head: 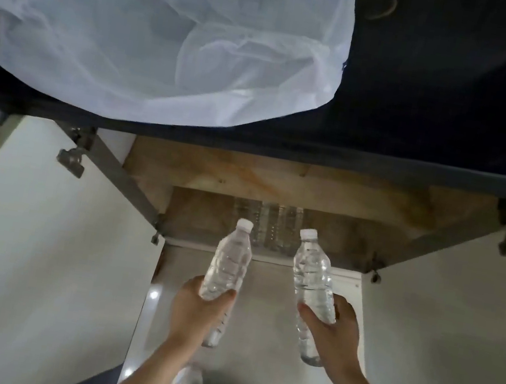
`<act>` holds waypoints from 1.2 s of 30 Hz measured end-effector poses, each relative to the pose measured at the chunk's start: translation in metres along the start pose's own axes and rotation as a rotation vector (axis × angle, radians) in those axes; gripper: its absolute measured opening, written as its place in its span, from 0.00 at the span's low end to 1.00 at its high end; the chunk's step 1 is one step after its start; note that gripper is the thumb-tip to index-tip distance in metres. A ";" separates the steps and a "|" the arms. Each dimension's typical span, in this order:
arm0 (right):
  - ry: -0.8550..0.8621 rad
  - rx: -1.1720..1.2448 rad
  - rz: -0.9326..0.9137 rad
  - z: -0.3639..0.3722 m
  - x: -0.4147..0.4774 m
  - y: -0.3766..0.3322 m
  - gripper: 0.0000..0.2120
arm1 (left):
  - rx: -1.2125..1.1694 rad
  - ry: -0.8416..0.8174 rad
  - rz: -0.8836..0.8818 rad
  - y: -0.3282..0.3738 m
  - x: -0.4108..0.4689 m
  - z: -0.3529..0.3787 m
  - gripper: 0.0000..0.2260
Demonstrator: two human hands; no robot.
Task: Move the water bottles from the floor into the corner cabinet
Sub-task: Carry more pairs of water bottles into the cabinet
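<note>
1. Now, in the head view, the left hand (198, 313) has its thumb and fingers curled round the base of the left bottle (228, 265). The right hand (336, 336) grips the right bottle (314, 279) the same way. No finger is loose.
2. Both bottles hang at lower centre of the frame, above the pale floor (264, 297). They are just in front of the open cabinet (344, 240) and not yet inside it.
3. Holding them by the base probably lets the capped ends go in first, and one bottle per hand saves a trip.
4. Each bottle's long axis runs up the frame, with the white cap toward the cabinet mouth. The two caps lean slightly toward each other.
5. More clear plastic shows below each hand. I cannot tell whether these are second bottles.
6. Stored bottles (267, 227) stand at the centre back of the cabinet.
7. The doors (36, 239) are swung wide to left and right, likely to clear the reach.
8. A dark counter (446, 90) fills the top of the frame, with a white bag (171, 30) on it at upper left.
</note>
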State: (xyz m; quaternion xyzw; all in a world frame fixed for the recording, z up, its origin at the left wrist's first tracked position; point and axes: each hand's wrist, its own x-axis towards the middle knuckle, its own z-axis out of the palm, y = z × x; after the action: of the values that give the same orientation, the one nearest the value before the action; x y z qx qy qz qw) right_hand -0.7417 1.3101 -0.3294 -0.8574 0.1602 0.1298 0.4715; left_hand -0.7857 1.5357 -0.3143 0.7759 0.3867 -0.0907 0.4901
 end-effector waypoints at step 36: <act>0.097 0.185 -0.393 0.210 0.284 0.135 0.09 | -0.091 0.093 0.327 -0.079 0.334 0.185 0.20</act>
State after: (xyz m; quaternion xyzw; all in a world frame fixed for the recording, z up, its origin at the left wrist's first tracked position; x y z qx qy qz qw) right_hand -0.5502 1.3772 -0.6487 -0.8303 0.0240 -0.0214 0.5563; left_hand -0.5679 1.5698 -0.6358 0.8088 0.2813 0.0439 0.5145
